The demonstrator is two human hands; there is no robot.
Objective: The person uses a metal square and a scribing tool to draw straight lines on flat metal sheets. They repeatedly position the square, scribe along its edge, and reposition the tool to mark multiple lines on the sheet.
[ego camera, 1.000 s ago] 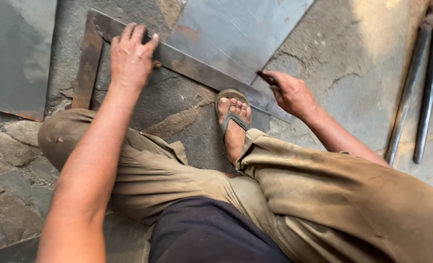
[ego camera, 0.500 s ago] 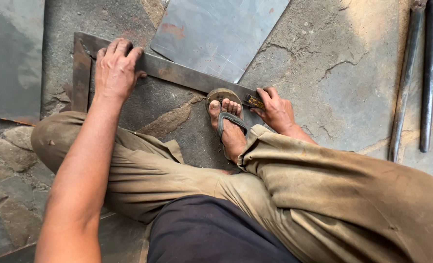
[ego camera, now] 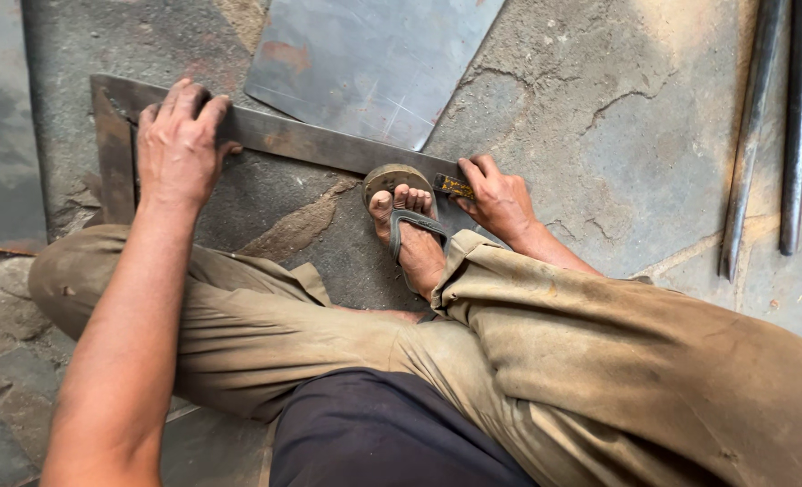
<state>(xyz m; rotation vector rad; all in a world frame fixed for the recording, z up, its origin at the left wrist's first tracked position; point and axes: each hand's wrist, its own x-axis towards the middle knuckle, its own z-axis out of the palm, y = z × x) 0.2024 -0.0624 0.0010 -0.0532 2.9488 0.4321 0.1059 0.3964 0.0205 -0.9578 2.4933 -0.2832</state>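
The left hand (ego camera: 180, 144) lies palm-down on the dark, rusted L-shaped steel square (ego camera: 284, 135), near its corner. The fingers are spread and curled over the far edge of the long blade, pressing it flat; nothing is enclosed in the hand.

The steel square lies on the cracked grey concrete floor (ego camera: 617, 117). Its long blade runs from the upper left toward the centre; its short blade drops down the left side, just beside the left knee.

The right hand (ego camera: 500, 198) is at the right-hand end of the long blade. Its thumb and fingers are pinched on a small, flat, yellow-and-dark marking tool (ego camera: 453, 186) — the tip of the tool sits at the blade's edge. What kind of tool it is cannot be told.

A foot in a worn tan sandal with a grey strap (ego camera: 405, 216) is planted at the blade, touching it, just left of the right hand.

A flat grey sheet of metal with rust patches (ego camera: 365, 63) lies beyond the blade, its near corner meeting the blade's far edge.

Two long dark steel rods (ego camera: 766, 126) lie side by side at the right, well apart from both hands.

The person sits cross-legged in khaki trousers (ego camera: 599, 361).
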